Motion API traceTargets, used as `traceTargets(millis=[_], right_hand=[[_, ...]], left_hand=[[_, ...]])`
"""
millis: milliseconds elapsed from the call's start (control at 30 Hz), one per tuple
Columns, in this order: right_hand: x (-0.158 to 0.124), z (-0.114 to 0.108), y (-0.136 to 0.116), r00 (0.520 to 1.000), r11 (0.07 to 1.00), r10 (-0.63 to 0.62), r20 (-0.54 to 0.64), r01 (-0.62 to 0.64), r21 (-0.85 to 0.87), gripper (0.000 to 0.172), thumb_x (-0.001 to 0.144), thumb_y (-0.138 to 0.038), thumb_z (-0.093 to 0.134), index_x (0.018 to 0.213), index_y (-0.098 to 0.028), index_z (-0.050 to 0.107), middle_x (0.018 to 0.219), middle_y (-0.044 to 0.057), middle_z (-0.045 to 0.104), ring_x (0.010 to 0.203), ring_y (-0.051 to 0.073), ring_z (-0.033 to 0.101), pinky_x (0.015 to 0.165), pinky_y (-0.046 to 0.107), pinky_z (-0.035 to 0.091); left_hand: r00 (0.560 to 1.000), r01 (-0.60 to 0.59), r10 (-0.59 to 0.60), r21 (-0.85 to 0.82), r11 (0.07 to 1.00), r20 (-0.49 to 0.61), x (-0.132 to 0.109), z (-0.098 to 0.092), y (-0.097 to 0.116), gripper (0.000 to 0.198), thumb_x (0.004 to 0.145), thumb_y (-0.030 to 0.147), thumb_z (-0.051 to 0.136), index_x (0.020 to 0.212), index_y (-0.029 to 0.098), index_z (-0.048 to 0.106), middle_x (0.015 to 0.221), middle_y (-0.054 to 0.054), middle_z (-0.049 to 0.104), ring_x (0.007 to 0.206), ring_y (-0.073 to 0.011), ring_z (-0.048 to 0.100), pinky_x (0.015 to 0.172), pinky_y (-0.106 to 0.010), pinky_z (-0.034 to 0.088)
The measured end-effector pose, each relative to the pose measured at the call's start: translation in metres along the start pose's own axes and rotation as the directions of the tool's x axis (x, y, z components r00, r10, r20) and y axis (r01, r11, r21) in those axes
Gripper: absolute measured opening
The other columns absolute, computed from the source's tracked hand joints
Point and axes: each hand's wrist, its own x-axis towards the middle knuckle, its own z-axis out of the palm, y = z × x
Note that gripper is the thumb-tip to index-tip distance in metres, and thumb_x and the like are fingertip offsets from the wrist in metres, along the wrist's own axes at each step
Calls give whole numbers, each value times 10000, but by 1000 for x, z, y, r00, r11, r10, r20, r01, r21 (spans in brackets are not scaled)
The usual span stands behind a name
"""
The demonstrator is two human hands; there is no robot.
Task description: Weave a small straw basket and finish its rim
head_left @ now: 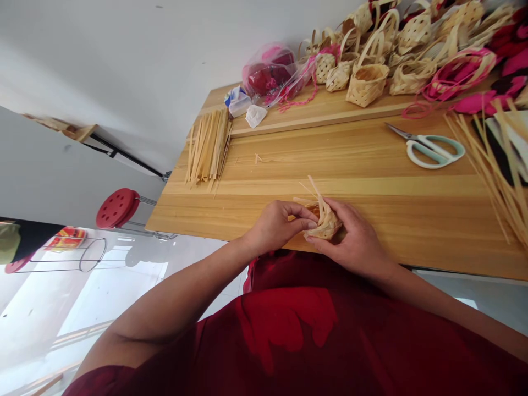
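Over my red shirt (284,330), my left hand (276,225) and right hand (350,239) pinch a small woven basket (325,223) between them, at the near edge of the wooden bench (330,159), lower centre of the frame.

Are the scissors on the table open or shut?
Shut: the scissors lie with their blades closed together and their handles side by side.

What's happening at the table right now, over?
Left hand and right hand both holding a small woven basket, strip ends sticking out. Scissors lying farther along the wooden table.
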Motion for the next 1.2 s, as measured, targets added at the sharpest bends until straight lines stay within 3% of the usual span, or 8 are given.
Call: traceTargets(millis=[167,300,433,567,867,1200], right_hand=[[0,1,-1,1000,1000,23,-4,-23,12,713,785,-399,839,1431,-294,557,1323,130,701,1163,359,703,998,574,571],[1,1,-2,999,999,33,-1,-33,13,686,789,-408,833,1411,-282,571,1307,132,709,1155,357,707,989,562,575],[1,1,-1,1000,1000,15,-12,-15,3,681,792,-405,832,1409,-280,570,1294,132,716,1141,355,712,972,555,585],[1,1,0,1000,1000,19,-3,-19,6,688,790,-405,834,1414,-293,568,1299,129,715,1144,360,714,974,561,586],[2,2,1,1000,1000,23,2,-23,8,687,786,-420,841,1405,-301,567,1289,132,717,1129,359,714,964,579,585],[7,0,0,999,999,39,21,-39,-4,658,772,-456,848,1360,-275,616,1269,137,729,1111,357,721,943,560,598]], left_hand=[[989,-122,121,-8,992,-82,-6,8,-9,96,877,263,758,882,177,800,904,-35,819,861,-165,743,860,-287,575],[949,-272,280,74,959,-142,-12,13,-14,85,901,264,751,888,184,777,921,-40,804,902,-166,730,911,-300,561],[920,-353,363,90,931,-147,-14,14,-15,78,912,247,734,890,180,768,933,-48,798,926,-167,724,932,-305,548],[932,-323,333,88,942,-145,-13,13,-12,89,883,258,754,833,183,753,888,-40,787,902,-169,712,939,-316,538],[993,-88,87,-15,996,-84,-4,9,0,93,811,251,765,787,163,748,817,-16,775,789,-137,689,809,-272,534],[975,-197,197,14,980,-102,-8,9,-3,96,864,248,734,826,165,760,849,-23,786,833,-147,714,855,-277,550]])
